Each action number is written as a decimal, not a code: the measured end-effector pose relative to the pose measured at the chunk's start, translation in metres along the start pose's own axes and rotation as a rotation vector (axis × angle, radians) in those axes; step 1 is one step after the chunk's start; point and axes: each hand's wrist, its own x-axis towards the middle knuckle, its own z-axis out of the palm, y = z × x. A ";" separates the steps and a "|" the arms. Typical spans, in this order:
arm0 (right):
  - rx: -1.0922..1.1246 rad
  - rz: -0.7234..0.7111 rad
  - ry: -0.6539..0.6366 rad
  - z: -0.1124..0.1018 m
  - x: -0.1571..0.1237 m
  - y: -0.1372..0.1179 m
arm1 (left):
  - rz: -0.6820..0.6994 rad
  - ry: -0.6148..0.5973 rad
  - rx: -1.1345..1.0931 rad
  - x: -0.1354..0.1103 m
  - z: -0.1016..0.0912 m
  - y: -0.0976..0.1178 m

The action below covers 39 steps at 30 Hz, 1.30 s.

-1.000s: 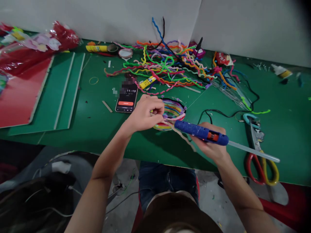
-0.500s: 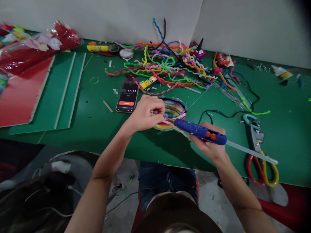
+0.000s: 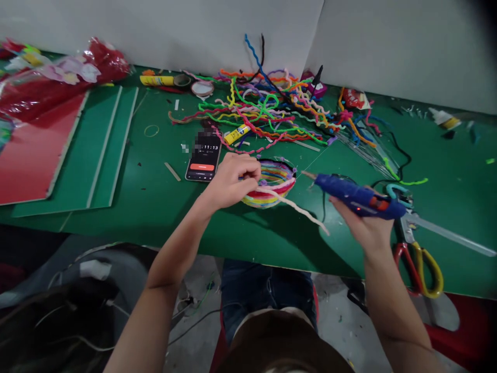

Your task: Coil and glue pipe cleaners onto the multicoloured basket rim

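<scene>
A small round basket [image 3: 267,199] of coloured pipe cleaners, striped yellow, red and pink, stands on the green table. My left hand [image 3: 236,181] pinches its near left rim. From there a pale pink pipe cleaner [image 3: 306,216] runs along the basket and sticks out loose to the right. My right hand [image 3: 367,228] is wrapped round a blue hot glue gun [image 3: 349,194], whose nozzle points left, a little apart from the basket's right side. A clear glue stick [image 3: 452,233] juts from the gun's back end. My left fingertips are partly hidden.
Behind the basket lies a tangled heap of pipe cleaners [image 3: 267,111] with a yellow glue tube [image 3: 237,134]. A phone [image 3: 204,155] is left of the basket. Scissors [image 3: 407,230] lie at the right, partly behind the glue gun. Boards [image 3: 112,150] and a plastic-wrapped red bundle [image 3: 50,90] are at left.
My right hand has drawn the glue gun away from the basket rim to the right. The pale pink pipe cleaner's free end now shows. My left hand has hardly moved.
</scene>
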 end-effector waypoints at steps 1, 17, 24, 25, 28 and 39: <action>0.008 0.052 0.055 0.000 0.005 0.011 | -0.003 0.009 -0.010 0.000 0.000 -0.001; -0.831 0.051 -0.009 -0.058 -0.002 0.035 | -0.025 0.081 -0.039 0.002 0.001 -0.006; -0.359 -0.255 -0.003 -0.043 -0.018 -0.072 | -0.007 0.086 -0.014 0.002 0.005 0.000; -0.321 -0.377 -0.050 -0.032 -0.012 -0.076 | -0.007 0.093 -0.009 0.002 0.006 0.000; -0.299 -0.564 -0.204 0.002 0.007 -0.076 | -0.018 0.099 0.024 0.001 0.009 -0.001; -0.227 -0.463 -0.380 0.044 0.032 -0.073 | -0.018 0.104 0.108 -0.003 0.011 0.003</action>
